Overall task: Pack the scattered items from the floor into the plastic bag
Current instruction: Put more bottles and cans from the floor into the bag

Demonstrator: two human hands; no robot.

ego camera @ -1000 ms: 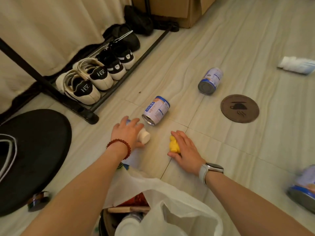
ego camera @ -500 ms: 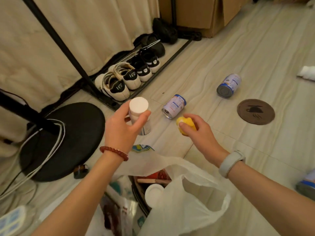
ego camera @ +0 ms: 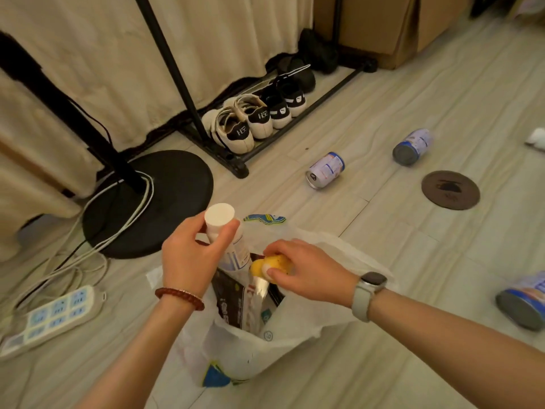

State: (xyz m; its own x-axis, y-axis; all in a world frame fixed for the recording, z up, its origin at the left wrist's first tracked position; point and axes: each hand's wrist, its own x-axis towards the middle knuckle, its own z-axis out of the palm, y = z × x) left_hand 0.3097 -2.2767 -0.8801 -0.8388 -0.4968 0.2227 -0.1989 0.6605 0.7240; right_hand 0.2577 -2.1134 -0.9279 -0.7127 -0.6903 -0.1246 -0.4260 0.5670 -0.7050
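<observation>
Left hand [ego camera: 188,261] grip wrapped round white bottle [ego camera: 227,234]; right hand [ego camera: 306,273] grip pinching yellow toy [ego camera: 269,265]. Both poised over open plastic bag [ego camera: 265,343], seemingly for dropping in. Cans [ego camera: 326,169] beyond the bag, on floor [ego camera: 383,364].

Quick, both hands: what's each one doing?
Left hand: closed on the white-capped bottle.
Right hand: closed on the yellow item.

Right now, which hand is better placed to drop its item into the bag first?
Right. The right hand holds the yellow toy directly over the bag's opening; the left hand holds the bottle higher, at the near rim.
</observation>
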